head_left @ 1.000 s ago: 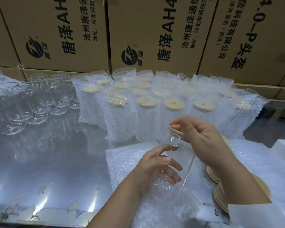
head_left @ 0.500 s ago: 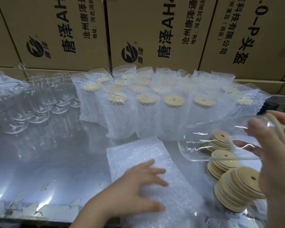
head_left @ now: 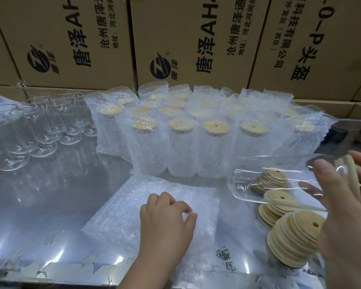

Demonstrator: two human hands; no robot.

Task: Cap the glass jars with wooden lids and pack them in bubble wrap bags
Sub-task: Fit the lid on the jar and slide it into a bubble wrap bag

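My right hand (head_left: 346, 205) is out at 3 o'clock, fingers wrapped round the mouth end of the glass jar (head_left: 269, 180). The jar lies on its side in the air above the loose wooden lids (head_left: 294, 240), its base pointing toward 9 o'clock. A wooden lid (head_left: 351, 178) sits in its mouth, half hidden by my fingers. I judge the jar is held flat and base-first so it can slide straight into a bag, with my grip at the capped end so the lid cannot work loose.

My left hand (head_left: 167, 222) is at 6 o'clock on the bubble wrap bags (head_left: 133, 205), which lie flat in a pile on the tabletop (head_left: 40, 205). Its fingers are curled, thumb and forefinger nipping at the top bag. That reads to me as peeling one bag off and finding its opening. I cannot tell whether a single layer has come free.

The packed jars (head_left: 181, 147) stand upright in rows at 12 o'clock, against the cardboard boxes (head_left: 196, 38), clear of my working space. The empty jars (head_left: 40, 132) wait at 10 o'clock, well apart from the lids at 4 o'clock.
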